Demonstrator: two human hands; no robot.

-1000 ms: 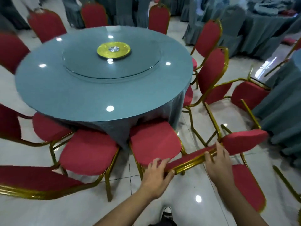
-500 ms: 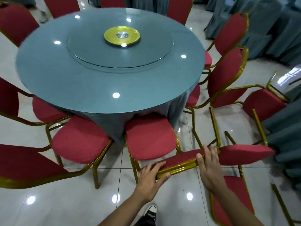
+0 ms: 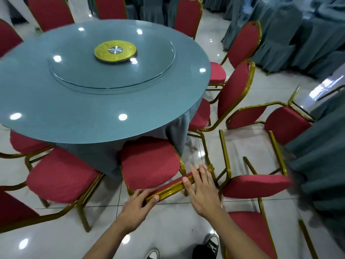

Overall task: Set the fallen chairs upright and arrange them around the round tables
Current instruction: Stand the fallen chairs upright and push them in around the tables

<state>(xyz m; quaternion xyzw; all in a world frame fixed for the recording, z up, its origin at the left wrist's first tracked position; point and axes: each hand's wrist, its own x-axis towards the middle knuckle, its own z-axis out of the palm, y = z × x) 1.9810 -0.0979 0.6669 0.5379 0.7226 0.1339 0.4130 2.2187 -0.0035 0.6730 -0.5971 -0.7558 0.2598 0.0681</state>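
Two hands are on the top rail of one chair's backrest point(image 3: 169, 187), seen edge-on from above: our left hand point(image 3: 137, 206) curls its fingers round the gold frame near the rail's left end, and our right hand point(image 3: 202, 189) lies flat with straight fingers over the right end. This chair point(image 3: 149, 163) stands upright at the near edge of the round surface point(image 3: 37, 101), its red seat partly tucked under the blue cloth. We judge the step to be nudging it square to the table, so we should push evenly through both ends of the rail and watch the legs of the fallen chair point(image 3: 255, 184) just to our right, which could snag. The seat points toward the table's centre; the rail's long axis runs left to right, rising slightly rightward, roughly along the table's edge.
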